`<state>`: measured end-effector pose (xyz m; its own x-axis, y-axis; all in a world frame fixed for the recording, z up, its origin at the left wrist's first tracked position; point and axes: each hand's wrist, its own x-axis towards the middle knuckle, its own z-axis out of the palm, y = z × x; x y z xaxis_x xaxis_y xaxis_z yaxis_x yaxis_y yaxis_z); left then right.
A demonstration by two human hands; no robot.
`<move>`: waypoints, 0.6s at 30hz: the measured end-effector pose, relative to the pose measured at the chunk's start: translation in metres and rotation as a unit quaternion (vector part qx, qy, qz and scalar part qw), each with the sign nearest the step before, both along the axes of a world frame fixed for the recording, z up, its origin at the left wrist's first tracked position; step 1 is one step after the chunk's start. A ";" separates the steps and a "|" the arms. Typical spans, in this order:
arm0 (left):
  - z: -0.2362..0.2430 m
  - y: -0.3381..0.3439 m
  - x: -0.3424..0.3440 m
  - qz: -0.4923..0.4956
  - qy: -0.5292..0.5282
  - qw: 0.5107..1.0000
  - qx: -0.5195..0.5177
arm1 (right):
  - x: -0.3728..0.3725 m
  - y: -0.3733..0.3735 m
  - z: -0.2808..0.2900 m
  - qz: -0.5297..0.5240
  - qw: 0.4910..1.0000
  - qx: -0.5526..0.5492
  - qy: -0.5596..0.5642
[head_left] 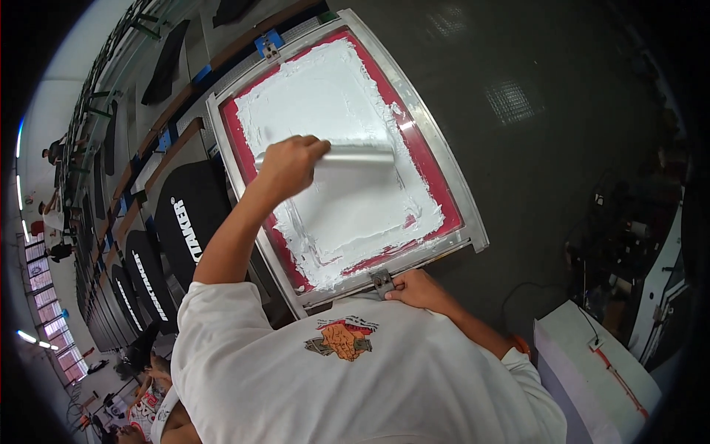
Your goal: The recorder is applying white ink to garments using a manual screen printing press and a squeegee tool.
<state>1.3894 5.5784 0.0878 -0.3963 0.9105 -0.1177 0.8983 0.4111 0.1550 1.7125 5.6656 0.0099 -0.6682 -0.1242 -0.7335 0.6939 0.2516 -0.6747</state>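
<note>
My left hand [294, 161] is closed round one end of a long silver squeegee [360, 155]. The squeegee lies across a silk-screen printing frame [444, 159] with metal sides. Thick white ink [318, 92] covers most of the red-edged mesh, ridged and lumpy along its borders. The bare end of the squeegee points right, over the middle of the mesh. At the near edge of the frame my right hand [416, 289] is closed on a small metal bracket [381, 283]. The squeegee's blade edge and any print under the screen are hidden.
To the left runs a row of printing boards carrying black fabric pieces [194, 211] with white lettering. A rail [174, 111] with blue clamps passes behind them. A white box [592, 370] stands at the lower right. Other people [151, 399] are at the far left.
</note>
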 end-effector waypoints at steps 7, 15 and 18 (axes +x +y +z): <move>-0.006 0.039 -0.024 -0.246 0.070 0.947 0.196 | 0.003 -0.004 0.003 -0.034 0.999 0.002 0.023; -0.042 0.023 -0.032 -0.223 0.030 0.961 0.162 | -0.005 0.000 0.023 -0.022 0.999 0.034 -0.030; -0.026 0.021 -0.017 -0.226 0.029 0.961 0.156 | -0.007 0.000 0.018 -0.037 0.999 0.028 -0.007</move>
<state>1.3728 5.5996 0.0615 0.0494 0.9786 0.2000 0.9851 -0.0808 0.1520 1.7059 5.6655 0.0282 -0.6641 -0.0334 -0.7469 0.7211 0.2353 -0.6517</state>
